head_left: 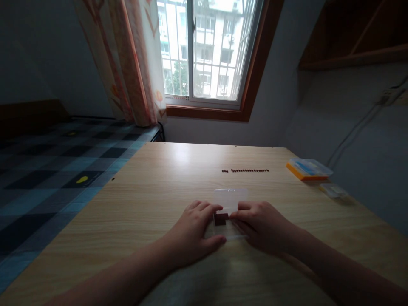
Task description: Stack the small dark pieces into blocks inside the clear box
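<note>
A clear plastic box (234, 233) with its lid (227, 195) raised at the far side lies on the table in front of me. Packed against the box's left side is a dark brown block (219, 219), seemingly of small pieces. My left hand (199, 227) grips the box's left side, thumb at the near edge and fingers at the far one. My right hand (259, 223) reaches over the right side, its fingers closed in a pinch beside the brown block. What sits between those fingertips is too small to tell. Beyond the box, a row of tiny brown pieces (250, 170) runs across the table.
A short group of tiny brown pieces (225, 171) lies left of the row. An orange case with a clear lid (308, 168) and a small clear box (333, 190) rest by the table's right edge. A checked bed (79, 157) adjoins the wooden table (143, 199) on the left.
</note>
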Motion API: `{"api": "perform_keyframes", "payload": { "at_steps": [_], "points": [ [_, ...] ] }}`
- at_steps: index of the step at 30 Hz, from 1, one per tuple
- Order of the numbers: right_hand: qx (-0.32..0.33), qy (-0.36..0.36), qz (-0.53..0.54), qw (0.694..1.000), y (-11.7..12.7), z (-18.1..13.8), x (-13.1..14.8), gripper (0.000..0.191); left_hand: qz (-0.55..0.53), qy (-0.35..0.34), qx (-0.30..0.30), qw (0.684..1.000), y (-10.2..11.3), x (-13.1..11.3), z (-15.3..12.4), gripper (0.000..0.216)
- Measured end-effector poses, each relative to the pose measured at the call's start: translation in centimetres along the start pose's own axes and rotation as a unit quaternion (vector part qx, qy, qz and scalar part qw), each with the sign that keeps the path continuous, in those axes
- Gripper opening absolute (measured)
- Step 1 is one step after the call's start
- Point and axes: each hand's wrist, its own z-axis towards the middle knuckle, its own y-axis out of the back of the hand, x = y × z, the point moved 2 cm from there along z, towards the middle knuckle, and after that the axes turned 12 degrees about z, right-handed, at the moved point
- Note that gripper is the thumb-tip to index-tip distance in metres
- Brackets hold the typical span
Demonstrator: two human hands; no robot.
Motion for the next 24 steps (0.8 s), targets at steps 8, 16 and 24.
{"api": "perform_keyframes", "payload": {
  "at_steps": [8,16,24],
  "points": [
    [-0.118,0.125,0.006,0.985,1.5,-0.4,0.1,0.020,-0.011,0.000,0.004,1.000,0.1,0.0,0.0,0.058],
    [-0.417,0.078,0.055,0.904,3.4,-0.6,-5.7,0.016,-0.018,0.005,0.013,1.000,0.2,0.1,0.0,0.057],
    [-0.347,-0.046,0.007,0.937,0.7,2.0,-10.6,0.029,-0.015,0.000,0.002,1.000,0.2,0.2,0.0,0.055]
  ]
}}
